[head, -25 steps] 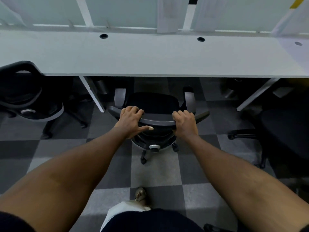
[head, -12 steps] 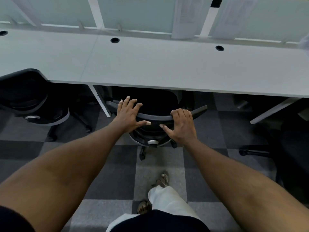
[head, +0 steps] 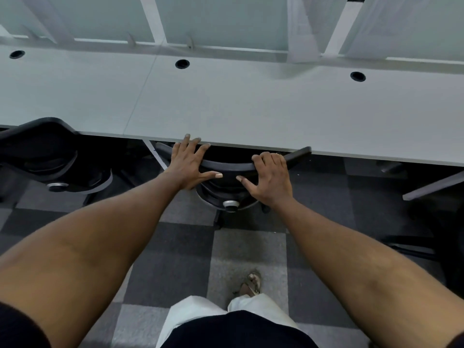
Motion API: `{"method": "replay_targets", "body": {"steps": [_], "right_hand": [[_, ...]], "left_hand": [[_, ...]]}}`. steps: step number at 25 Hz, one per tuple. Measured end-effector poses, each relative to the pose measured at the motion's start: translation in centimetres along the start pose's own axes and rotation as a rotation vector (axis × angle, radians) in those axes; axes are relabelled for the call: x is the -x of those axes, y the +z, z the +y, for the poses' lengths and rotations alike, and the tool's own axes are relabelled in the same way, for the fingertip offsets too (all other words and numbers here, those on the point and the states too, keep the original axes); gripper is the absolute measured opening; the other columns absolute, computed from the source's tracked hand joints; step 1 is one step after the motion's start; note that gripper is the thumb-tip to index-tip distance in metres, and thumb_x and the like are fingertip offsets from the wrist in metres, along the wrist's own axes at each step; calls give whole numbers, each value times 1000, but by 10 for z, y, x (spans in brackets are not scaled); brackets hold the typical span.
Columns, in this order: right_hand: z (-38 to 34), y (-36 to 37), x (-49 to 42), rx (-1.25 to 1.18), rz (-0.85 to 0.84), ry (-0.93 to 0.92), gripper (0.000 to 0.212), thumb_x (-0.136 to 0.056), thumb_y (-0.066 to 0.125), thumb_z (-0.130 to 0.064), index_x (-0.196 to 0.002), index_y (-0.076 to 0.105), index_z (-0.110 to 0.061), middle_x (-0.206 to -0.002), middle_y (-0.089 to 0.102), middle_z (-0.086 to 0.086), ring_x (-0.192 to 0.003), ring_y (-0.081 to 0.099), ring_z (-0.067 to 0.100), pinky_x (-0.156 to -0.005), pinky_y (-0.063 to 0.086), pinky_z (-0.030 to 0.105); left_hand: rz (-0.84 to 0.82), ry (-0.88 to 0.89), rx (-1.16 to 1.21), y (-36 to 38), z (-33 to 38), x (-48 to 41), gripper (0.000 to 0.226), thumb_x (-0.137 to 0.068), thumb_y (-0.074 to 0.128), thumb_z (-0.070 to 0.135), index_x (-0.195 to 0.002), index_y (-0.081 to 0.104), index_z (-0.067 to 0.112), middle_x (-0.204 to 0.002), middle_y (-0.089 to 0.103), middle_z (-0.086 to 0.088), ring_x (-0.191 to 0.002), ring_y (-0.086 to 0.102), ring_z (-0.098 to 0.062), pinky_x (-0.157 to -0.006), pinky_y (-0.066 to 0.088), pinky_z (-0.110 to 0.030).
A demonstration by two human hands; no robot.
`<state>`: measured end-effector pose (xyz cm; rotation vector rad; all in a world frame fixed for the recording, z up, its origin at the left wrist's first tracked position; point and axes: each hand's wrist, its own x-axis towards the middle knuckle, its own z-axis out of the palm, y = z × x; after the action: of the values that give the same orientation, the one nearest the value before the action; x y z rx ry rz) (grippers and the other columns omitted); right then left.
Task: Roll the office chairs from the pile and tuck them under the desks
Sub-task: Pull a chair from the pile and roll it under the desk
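Left grip [head: 187, 163], right grip [head: 270, 178] — chair backrest [head: 226, 166] beneath

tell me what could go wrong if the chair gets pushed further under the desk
1. The left hand lies flat on the chair, and its straight fingers reach right up to the edge of the desk. Another push could pinch them there.
2. The chair's raised right tip sits about level with the desk edge and may knock against it.
3. The white desk leg stands close to the chair's left side, so the chair might snag on it.
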<state>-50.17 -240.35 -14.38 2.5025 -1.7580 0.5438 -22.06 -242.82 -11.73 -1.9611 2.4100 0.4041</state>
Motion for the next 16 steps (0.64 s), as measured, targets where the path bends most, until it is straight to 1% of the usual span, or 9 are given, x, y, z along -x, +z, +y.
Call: {"method": "replay_targets", "body": {"steps": [2, 5, 8, 11, 16], "right_hand": [[6, 3, -18, -9, -31, 9, 67, -90, 52, -74, -126, 55, -17, -116, 53, 6, -112, 49, 29, -111, 36, 44], [13, 7, -35, -30, -57, 18, 67, -90, 52, -74, -131, 53, -20, -124, 52, 4, -120, 48, 28, -115, 33, 44], [-2, 14, -45, -54, -61, 60, 67, -89, 55, -71, -135, 51, -21, -137, 49, 6, -132, 44, 30, -121, 26, 46], [-24, 20, -56, -64, -75, 165, 73, -88, 53, -75, -139, 47, -24, -147, 41, 7, -144, 34, 30, -127, 17, 49], [-43, 29, -62, -46, -90, 224, 80, -88, 49, -79, -146, 42, -25, -153, 36, 9, -150, 27, 30, -128, 12, 50]], "left_hand": [[-29, -36, 7, -4, 0, -16, 123, -70, 31, 102, -166, 20, 26, -173, 9, -9, -161, -13, -33, -128, -9, -56], [-41, -41, -4, -6, -6, -34, 122, -71, 32, 100, -167, 16, 26, -174, 6, -9, -160, -15, -33, -128, -11, -56], [-44, -25, -7, -14, -25, -46, 126, -66, 31, 102, -167, 17, 26, -174, 7, -9, -160, -14, -33, -128, -10, -56], [-61, 7, -2, -24, -44, -57, 127, -64, 31, 101, -167, 18, 27, -174, 8, -8, -161, -14, -32, -128, -10, -55], [-49, 59, -15, -23, -66, -64, 124, -67, 30, 101, -166, 20, 27, -173, 10, -8, -161, -12, -32, -127, -11, -55]]}}
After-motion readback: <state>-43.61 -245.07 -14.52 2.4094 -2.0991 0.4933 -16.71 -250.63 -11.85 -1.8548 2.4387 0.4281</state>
